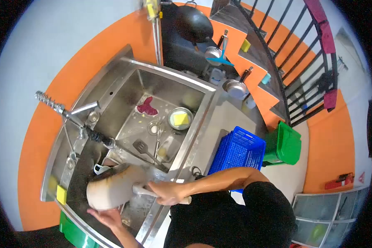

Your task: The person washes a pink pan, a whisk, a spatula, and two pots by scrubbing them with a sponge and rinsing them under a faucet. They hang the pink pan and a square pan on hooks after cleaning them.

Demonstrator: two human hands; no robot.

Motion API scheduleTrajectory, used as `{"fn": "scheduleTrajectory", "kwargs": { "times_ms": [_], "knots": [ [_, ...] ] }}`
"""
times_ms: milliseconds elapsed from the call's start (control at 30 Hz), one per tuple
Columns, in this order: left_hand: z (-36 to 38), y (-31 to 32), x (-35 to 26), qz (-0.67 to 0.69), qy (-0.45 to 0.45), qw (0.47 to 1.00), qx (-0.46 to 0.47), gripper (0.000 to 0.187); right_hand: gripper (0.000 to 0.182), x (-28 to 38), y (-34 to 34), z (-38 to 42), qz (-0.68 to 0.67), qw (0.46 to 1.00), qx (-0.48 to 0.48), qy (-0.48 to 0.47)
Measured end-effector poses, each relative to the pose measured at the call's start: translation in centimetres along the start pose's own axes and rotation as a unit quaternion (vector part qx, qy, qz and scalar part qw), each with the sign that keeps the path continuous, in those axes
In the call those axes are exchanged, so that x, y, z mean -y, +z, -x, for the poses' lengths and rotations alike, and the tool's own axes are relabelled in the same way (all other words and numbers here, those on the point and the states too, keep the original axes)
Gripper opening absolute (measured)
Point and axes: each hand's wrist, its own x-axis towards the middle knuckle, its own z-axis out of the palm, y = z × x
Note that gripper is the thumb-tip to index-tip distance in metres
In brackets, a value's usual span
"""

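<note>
My right hand is wrapped around the handle of a large metal saucepan, which is tipped on its side over the near-left sink basin. Brown scorch marks show on the pan's outside. My left hand is palm up with fingers stretched, close against the pan's lower edge; whether it touches cannot be made out. The tap's sprung hose hangs just beyond the pan. A white cup lies partly hidden behind it in the same basin.
The other sink basin holds a red cloth, a bowl with a yellow sponge, a whisk and a slotted spatula. A blue crate and green bin stand right. Another sponge sits on the sink's left edge.
</note>
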Motion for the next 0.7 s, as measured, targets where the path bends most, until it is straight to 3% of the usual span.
{"fn": "scheduleTrajectory", "kwargs": {
  "times_ms": [67,100,133,167,200,233,267,300,367,467,533,567,600,667,700],
  "knots": [
    [0.3,2.1,-0.7,0.011,0.084,0.994,-0.066,0.064,0.046,0.4,-1.3,0.2,0.013,0.999,0.031,-0.029],
    [0.2,2.4,-0.6,-0.077,0.094,0.992,-0.045,0.061,0.046,-0.8,-1.4,-0.2,0.011,0.999,0.025,-0.033],
    [1.1,2.6,-0.1,-0.198,0.175,0.962,-0.073,0.062,0.049,-2.7,-1.1,-1.1,0.02,0.993,0.004,-0.114],
    [1.7,3.5,-0.1,-0.227,0.198,0.949,-0.094,0.062,0.052,-3.9,-1.4,-1.7,0.029,0.981,-0.017,-0.193],
    [2.3,4.4,-0.2,-0.257,0.218,0.934,-0.117,0.061,0.061,-3.7,-3.4,-1.2,0.019,0.982,0.02,-0.185],
    [2.3,3.9,-1.1,-0.2,0.179,0.954,-0.134,0.059,0.061,-4.6,-5.1,-1.5,0.016,0.982,0.015,-0.19],
    [3.2,5.3,-0.8,-0.144,0.138,0.972,-0.121,0.061,0.062,-6.3,-6.9,-2.1,-0.041,0.979,0.089,-0.18],
    [4.5,7.5,0.5,-0.17,0.168,0.964,-0.114,0.056,0.064,-8.2,-8.7,-2.6,-0.099,0.966,0.166,-0.17],
    [6.9,13.8,3.6,-0.323,0.204,0.916,-0.125,0.088,0.07,-11.6,-14.5,-2.5,-0.102,0.945,0.208,-0.23],
    [6.6,17.2,9.2,-0.379,0.23,0.883,-0.154,0.084,0.063,-15.3,-22.4,0.5,-0.144,0.925,0.206,-0.285],
    [5.7,18.8,13.3,-0.387,0.228,0.879,-0.161,0.082,0.052,-19.3,-26.0,1.9,-0.457,0.853,0.15,-0.203],
    [4.8,20.0,15.7,-0.392,0.222,0.879,-0.156,0.081,0.052,-20.8,-27.6,2.7,-0.461,0.852,0.142,-0.206],
    [3.9,21.0,18.0,-0.394,0.214,0.881,-0.15,0.08,0.049,-22.1,-28.8,3.2,-0.59,0.78,0.07,-0.198],
    [2.0,23.1,22.2,-0.396,0.198,0.888,-0.125,0.078,0.037,-23.5,-30.5,3.8,-0.791,0.584,-0.106,-0.146],
    [1.0,23.8,24.2,-0.395,0.185,0.893,-0.108,0.077,0.037,-23.8,-31.4,4.1,-0.795,0.577,-0.111,-0.151]
  ]
}}
